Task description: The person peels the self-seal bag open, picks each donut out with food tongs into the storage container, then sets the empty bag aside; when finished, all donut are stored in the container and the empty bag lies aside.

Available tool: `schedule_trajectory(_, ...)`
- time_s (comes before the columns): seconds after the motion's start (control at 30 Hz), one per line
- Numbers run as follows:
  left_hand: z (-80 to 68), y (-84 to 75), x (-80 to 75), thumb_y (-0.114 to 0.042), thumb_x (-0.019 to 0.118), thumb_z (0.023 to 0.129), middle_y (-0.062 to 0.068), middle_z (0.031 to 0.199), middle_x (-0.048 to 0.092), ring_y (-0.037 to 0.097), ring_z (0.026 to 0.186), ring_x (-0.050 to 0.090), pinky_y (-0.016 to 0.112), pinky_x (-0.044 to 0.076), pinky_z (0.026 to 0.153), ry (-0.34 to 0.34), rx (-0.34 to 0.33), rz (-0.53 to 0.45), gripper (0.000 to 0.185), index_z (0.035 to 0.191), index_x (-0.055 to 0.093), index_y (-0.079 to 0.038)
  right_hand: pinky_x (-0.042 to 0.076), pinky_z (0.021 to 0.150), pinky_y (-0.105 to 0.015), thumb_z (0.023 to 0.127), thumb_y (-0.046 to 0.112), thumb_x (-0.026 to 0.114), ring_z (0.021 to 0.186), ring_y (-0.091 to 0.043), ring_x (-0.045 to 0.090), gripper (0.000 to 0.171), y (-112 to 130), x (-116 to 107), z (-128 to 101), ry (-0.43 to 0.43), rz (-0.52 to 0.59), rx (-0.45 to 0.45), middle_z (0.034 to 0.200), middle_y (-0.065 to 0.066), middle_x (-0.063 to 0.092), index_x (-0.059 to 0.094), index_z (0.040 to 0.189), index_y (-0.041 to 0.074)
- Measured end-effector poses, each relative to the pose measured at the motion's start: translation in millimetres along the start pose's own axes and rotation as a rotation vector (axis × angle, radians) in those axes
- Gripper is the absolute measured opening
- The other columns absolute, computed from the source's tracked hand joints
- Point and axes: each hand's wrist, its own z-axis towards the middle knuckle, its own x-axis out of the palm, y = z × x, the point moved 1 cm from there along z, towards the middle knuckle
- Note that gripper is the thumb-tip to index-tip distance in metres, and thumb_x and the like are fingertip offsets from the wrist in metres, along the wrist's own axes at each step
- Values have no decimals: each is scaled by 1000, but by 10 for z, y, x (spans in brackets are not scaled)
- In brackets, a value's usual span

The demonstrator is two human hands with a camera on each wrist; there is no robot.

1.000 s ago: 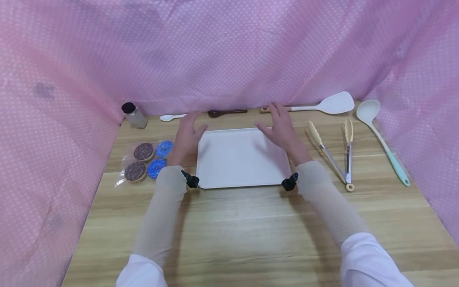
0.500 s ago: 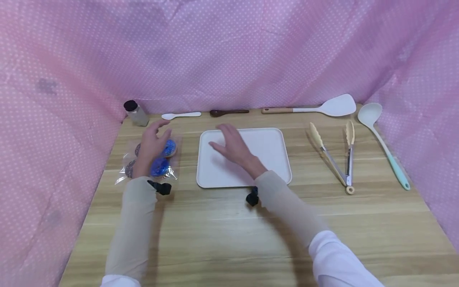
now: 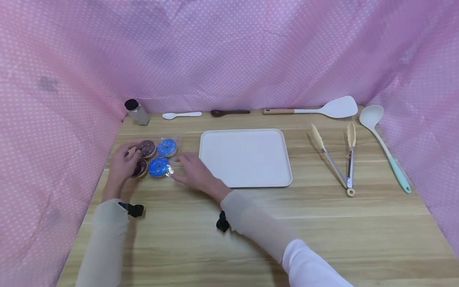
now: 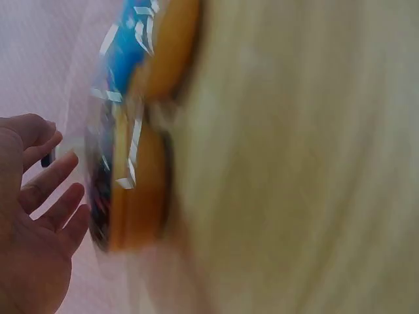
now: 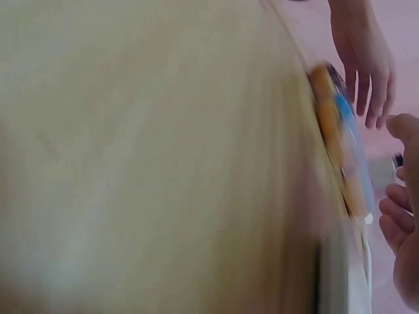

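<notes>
Head view alone: tongs (image 3: 337, 159), tray (image 3: 245, 157).

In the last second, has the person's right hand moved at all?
Yes. The right hand has swept left, off the far edge of the white tray, and now sits at the tray's left side beside the packet of donuts.

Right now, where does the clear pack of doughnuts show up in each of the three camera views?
Head: the doughnut pack lies on the table left of the white tray, between both hands.
Left wrist: blurred, standing edge-on in the upper middle.
Right wrist: blurred, edge-on at the right.
Shared landmark: the blue icing, visible in all three views.
</notes>
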Motion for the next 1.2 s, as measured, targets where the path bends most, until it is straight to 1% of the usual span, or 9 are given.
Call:
schedule_trajectory(0.17,-92,99,-67,-18,54,97,31,136,46,50,123,43,63,37,101,77,-7,52,40,131,52,3,43,99,-24,89,49,62,110,-12,51,45,161,197,-4,30,-99,-16,116,2,55,53,117,14)
schedule_trajectory(0.27,-98,121,-63,-15,54,97,31,139,41,50,124,42,61,38,102,111,-7,46,42,134,49,3,44,92,-22,89,51,61,102,-10,50,43,203,279,-16,31,-169,-15,108,4,51,51,111,15)
schedule_trajectory(0.33,-88,128,-51,-14,54,97,31,142,39,50,127,39,61,35,104,122,-10,50,43,136,47,3,44,89,-22,90,48,61,98,-10,49,41,217,314,-21,26,-190,-10,104,4,50,52,111,15)
schedule_trajectory(0.5,-54,133,-11,-17,54,97,28,147,33,51,134,30,63,24,110,152,-19,97,48,139,43,3,45,89,-20,94,32,58,101,-10,50,28,230,342,-16,9,-201,9,106,4,53,55,115,14)
schedule_trajectory(0.6,-41,131,10,-23,53,98,26,151,29,50,136,26,63,21,111,176,-49,110,52,142,39,2,46,89,-19,96,25,55,101,-8,53,19,230,334,-5,0,-174,12,105,5,57,58,113,15)
schedule_trajectory(0.73,-39,120,32,-30,52,99,23,154,24,49,139,22,63,19,112,204,-80,105,57,146,34,-2,48,88,-17,97,21,53,99,-7,56,9,223,317,12,-5,-130,8,103,5,61,60,102,17)
schedule_trajectory(0.83,-36,127,46,-29,52,99,23,154,24,49,139,21,63,18,112,202,-69,91,58,146,33,-3,48,83,-16,96,19,54,95,-6,57,7,216,303,12,-19,-93,28,101,7,62,60,94,19)
schedule_trajectory(1.03,-36,169,59,-24,55,98,25,152,27,49,138,23,62,19,113,171,-33,95,55,144,36,-1,43,65,-12,94,17,57,76,-3,52,8,209,250,-13,-59,29,89,84,9,56,59,86,19)
schedule_trajectory(1.2,-59,189,52,-22,56,97,25,152,27,49,138,23,62,18,113,159,-24,90,54,143,37,0,41,60,-13,92,19,57,71,-4,50,8,189,166,-61,-111,90,139,78,9,53,58,84,18)
